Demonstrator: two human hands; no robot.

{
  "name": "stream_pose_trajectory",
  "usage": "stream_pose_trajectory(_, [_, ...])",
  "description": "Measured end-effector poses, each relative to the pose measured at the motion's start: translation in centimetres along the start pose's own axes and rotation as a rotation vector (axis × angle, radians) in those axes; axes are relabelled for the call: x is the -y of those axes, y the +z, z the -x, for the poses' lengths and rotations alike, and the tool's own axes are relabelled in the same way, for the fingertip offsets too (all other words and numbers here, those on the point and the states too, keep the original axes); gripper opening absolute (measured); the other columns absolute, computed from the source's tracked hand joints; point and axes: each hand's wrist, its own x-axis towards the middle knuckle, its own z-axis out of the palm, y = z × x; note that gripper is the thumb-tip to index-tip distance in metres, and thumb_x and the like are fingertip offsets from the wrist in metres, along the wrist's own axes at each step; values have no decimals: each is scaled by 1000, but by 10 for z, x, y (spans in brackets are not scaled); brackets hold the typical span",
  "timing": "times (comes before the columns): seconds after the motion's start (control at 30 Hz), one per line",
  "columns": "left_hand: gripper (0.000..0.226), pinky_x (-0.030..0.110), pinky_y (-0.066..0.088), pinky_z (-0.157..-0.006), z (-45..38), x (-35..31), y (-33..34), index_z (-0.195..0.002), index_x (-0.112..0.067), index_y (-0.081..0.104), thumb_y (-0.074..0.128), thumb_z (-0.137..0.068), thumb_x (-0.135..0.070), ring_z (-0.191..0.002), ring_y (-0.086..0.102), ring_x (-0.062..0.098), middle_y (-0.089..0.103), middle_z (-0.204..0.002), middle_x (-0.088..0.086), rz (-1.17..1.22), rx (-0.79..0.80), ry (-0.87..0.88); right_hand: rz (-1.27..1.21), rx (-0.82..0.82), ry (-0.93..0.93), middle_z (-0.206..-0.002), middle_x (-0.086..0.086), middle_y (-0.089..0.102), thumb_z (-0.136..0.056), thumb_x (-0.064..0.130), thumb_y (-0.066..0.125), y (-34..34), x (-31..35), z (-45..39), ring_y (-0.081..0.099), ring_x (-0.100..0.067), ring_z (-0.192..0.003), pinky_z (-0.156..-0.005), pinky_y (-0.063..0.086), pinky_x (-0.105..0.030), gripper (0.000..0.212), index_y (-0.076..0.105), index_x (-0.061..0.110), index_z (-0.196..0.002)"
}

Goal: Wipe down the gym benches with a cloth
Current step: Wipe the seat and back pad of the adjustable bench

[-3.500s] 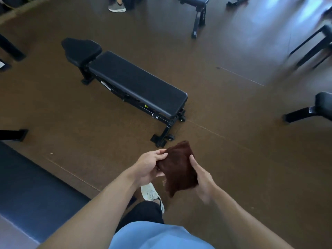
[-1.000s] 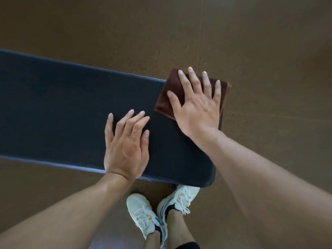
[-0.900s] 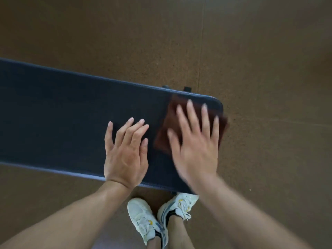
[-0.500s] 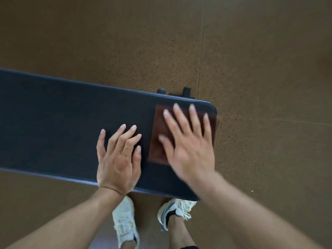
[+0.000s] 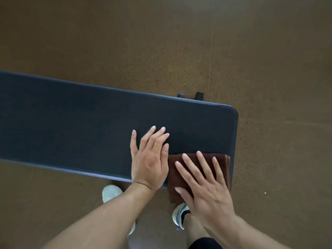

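A single head-worn camera looks almost straight down, close above a dark padded gym bench (image 5: 80, 126) that runs across the frame from the left edge. Brown floor (image 5: 161, 42) lies beyond the bench, and the wearer's white sneakers (image 5: 111, 192) show just below its near edge.

benches: 1 (image 5: 80, 123) | cloths: 1 (image 5: 177, 175) | hands: 2 (image 5: 149, 159) (image 5: 206, 189) | shoes: 2 (image 5: 111, 193) (image 5: 179, 216)

Dark navy padded bench (image 5: 80, 123) lies flat across the floor; the folded brown cloth (image 5: 177, 174) sits at its right end, overhanging the near edge.
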Motion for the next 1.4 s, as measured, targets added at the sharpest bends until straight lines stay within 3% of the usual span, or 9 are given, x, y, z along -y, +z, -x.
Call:
stream_pose_trajectory(0.1, [39, 60, 14, -125, 2, 5, -11, -135, -11, 61, 39, -106, -27, -139, 52, 17, 62, -142, -1, 165, -31, -43, 14, -37, 18, -173, 7, 26, -108, 56, 37, -18, -6, -62, 14, -26, -162, -128, 18, -57, 59, 33, 33, -163])
stream_pose_trajectory(0.27, [45, 50, 8, -128, 25, 40, -34, -141, -11, 52, 31, -110, -36, -145, 44, 22, 54, -148, 5, 227, -50, -84, -87, -41, 288, -176, 11, 11, -108, 60, 24, -41, 13, -192, -4, -22, -163, -131, -7, -51, 62, 16, 38, -166])
stream_pose_trajectory(0.37, [44, 46, 6, -128, 31, 75, -49, -141, -9, 51, 33, -110, -35, -146, 43, 22, 53, -149, 7, 218, -65, -88, -117, -93, 390, -176, 10, 12, -108, 59, 25, -31, 47, -186, -2, -22, -163, -131, -4, -52, 63, 19, 35, -166])
stream_pose_trajectory(0.6, [41, 51, 11, -127, 32, 129, -78, -142, -10, 49, 37, -108, -31, -145, 44, 24, 52, -150, 7, 217, -37, -27, -26, -19, 128, -173, 10, 22, -107, 58, 41, 16, 139, -54, 10, -24, -163, -129, 15, -57, 63, 30, 34, -164])
stream_pose_trajectory(0.7, [39, 52, 13, -127, 32, 142, -86, -142, -11, 48, 43, -106, -26, -145, 44, 24, 52, -150, 5, 231, -55, -3, 13, -25, 142, -173, 11, 23, -108, 59, 32, 4, 127, -104, 12, -22, -163, -130, 14, -55, 61, 29, 36, -164])
stream_pose_trajectory(0.93, [39, 55, 17, -127, 30, 180, -104, -141, -11, 47, 43, -107, -29, -142, 48, 20, 54, -148, 7, 241, -49, -8, -155, -80, 515, -176, 13, 11, -107, 62, 19, -32, 121, -270, -6, -19, -163, -130, -9, -50, 62, 19, 38, -165])
stream_pose_trajectory(1.03, [41, 51, 16, -127, 28, 197, -115, -142, -9, 49, 44, -106, -28, -141, 48, 21, 54, -148, 6, 267, -65, -44, -91, -149, 441, -175, 12, 14, -108, 58, 27, -9, 168, -207, 1, -21, -164, -131, 4, -54, 62, 24, 34, -166])
stream_pose_trajectory(1.17, [43, 51, 18, -127, 26, 208, -123, -142, -6, 52, 46, -105, -27, -143, 47, 23, 54, -149, 5, 272, -61, -51, -42, -38, 210, -173, 11, 21, -107, 58, 37, 21, 223, -109, 9, -23, -163, -128, 17, -58, 62, 30, 34, -164])
stream_pose_trajectory(1.4, [53, 56, 16, -127, 26, 223, -117, -151, -9, 42, 48, -105, -34, -154, 29, 24, 42, -160, 7, 187, 9, 27, 12, -66, 231, -174, 16, 14, -107, 62, 23, -1, 188, -208, 3, -19, -163, -131, 5, -51, 61, 20, 41, -164])
